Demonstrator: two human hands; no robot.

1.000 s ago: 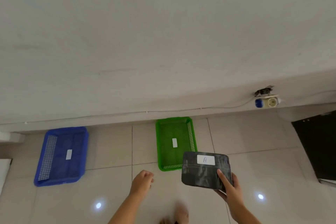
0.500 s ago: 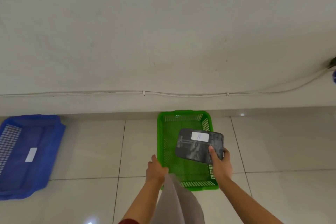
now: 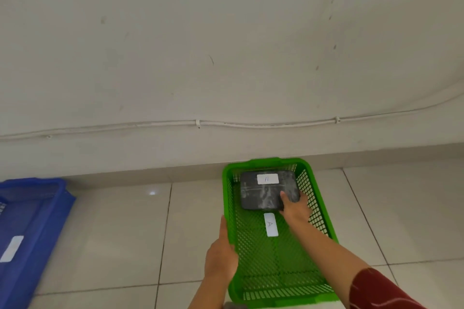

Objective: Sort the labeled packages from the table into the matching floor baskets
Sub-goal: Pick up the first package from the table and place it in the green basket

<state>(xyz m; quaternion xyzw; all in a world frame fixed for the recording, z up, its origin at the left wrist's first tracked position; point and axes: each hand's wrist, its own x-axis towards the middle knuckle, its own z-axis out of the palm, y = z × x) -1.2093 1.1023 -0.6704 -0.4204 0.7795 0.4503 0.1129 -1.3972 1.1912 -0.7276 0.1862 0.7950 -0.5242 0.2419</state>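
A green mesh basket point(image 3: 321, 213) stands on the floor tiles near the wall, with a white label marked A on its bottom. A dark grey package point(image 3: 261, 194) with a white label marked A sits low in the basket's far end. My right hand point(image 3: 295, 207) grips the package's near right corner, thumb on top. My left hand point(image 3: 222, 256) rests against the basket's left rim, fingers together, thumb along the edge.
A blue basket point(image 3: 45, 221) with a white label on its bottom stands on the floor at the far left. A white cable point(image 3: 198, 123) runs along the wall above the skirting. Pale glossy tiles lie between and around the baskets.
I have come closer to the green basket. My right hand has carried the package down and forward into the basket's far end. My left hand has moved onto the left rim.
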